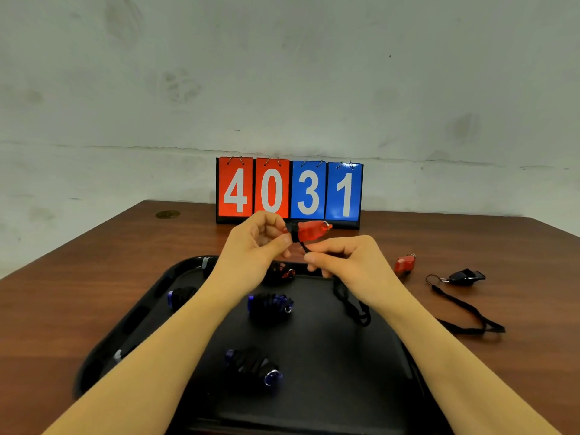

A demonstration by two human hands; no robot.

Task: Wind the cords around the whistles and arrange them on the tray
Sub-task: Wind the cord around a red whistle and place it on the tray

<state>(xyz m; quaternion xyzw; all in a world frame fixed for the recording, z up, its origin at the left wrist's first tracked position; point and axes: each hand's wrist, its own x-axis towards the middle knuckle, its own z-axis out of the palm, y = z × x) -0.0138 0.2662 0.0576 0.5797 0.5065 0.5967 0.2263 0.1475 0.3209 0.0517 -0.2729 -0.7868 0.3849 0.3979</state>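
Observation:
My left hand (255, 243) pinches one end of a red whistle (310, 230), held in the air above the black tray (329, 372). A few turns of black cord wrap that end. My right hand (342, 255) pinches the same black cord (353, 306) just below the whistle, and the loose rest hangs down onto the tray. Three blue whistles wound in cord lie on the tray: one at the left (182, 296), one in the middle (270, 304), one nearer me (254, 365). A wound red whistle (282, 271) sits partly hidden behind my hands.
On the wooden table (62, 293) right of the tray lie another red whistle (405, 264) and a black whistle (466, 276) with its black cord (467, 312) stretched out loose. A flip scoreboard (288, 191) reading 4031 stands at the back by the wall.

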